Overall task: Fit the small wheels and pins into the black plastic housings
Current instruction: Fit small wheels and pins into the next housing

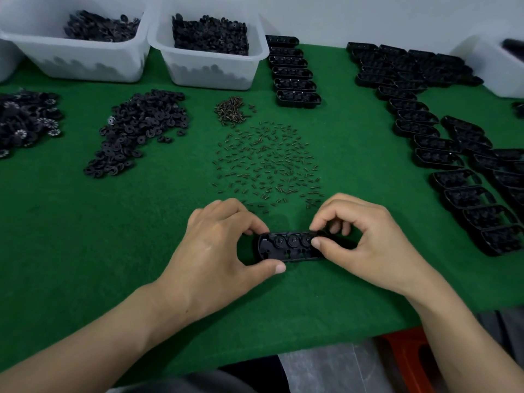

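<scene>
A green felt tabletop (85, 236) runs back to a plain white wall (368, 15). Two white plastic bins (209, 72) of black parts stand at the far edge. In front of them lie a heap of small black wheels (141, 129), a clump of screws (231, 110) and a wide scatter of short pins (269, 163). Rows of black housings (453, 154) fill the right side.

Near the front edge, one black housing (283, 251) lies flat on the felt between both hands, with three wheels seated in it. The left hand (215, 251) grips its left end, thumb on the near rim and forefinger on the far. The right hand (368, 245) pinches the right end, its thumb tip on the rightmost wheel.
</scene>
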`<state>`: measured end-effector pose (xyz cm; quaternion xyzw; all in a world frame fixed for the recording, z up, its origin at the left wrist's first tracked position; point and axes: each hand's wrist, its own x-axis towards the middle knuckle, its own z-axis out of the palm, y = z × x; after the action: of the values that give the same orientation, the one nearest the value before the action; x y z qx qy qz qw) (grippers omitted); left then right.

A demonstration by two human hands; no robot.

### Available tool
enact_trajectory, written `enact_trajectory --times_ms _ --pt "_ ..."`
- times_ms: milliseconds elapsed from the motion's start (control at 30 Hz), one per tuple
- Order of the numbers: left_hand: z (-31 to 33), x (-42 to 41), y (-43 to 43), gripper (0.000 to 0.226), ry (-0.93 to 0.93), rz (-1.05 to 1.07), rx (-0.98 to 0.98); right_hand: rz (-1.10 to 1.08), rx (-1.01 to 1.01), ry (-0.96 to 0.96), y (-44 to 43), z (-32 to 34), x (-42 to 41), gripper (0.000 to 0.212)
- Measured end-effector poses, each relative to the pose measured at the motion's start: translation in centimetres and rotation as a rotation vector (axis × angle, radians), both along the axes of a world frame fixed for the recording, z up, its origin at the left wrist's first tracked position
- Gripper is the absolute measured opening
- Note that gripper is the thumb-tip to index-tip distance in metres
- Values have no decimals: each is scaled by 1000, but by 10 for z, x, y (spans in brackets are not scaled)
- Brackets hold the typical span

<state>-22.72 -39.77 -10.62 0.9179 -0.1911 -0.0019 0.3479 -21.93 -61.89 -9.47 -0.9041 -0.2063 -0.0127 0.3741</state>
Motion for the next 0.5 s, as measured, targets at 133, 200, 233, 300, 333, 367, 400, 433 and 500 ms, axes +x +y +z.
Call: enact_trajectory --times_ms 133,200,233,300,333,367,400,433,500 --pt "0 0 0 40 4 -2 -2 36 45 18 -2 1 -1 12" --pt "0 0 0 41 4 -2 2 50 37 40 -2 0 -2 16" --pt "0 0 0 42 6 -2 4 53 55 55 -2 -1 -2 18" --pt "0 0 0 42 8 -6 5 42 146 89 -6 0 -2 19" --pt "0 0 0 42 8 -9 7 29 188 97 -8 1 -2 17" --pt "0 0 0 42 7 -10 8 19 205 98 -9 2 -3 15" --pt "0 0 0 42 6 -9 7 18 192 94 -10 2 -4 13" --pt "0 0 1 43 4 -9 6 26 158 89 -10 2 -5 10" --pt "0 0 1 46 -3 -11 3 49 82 90 -8 1 -9 11"
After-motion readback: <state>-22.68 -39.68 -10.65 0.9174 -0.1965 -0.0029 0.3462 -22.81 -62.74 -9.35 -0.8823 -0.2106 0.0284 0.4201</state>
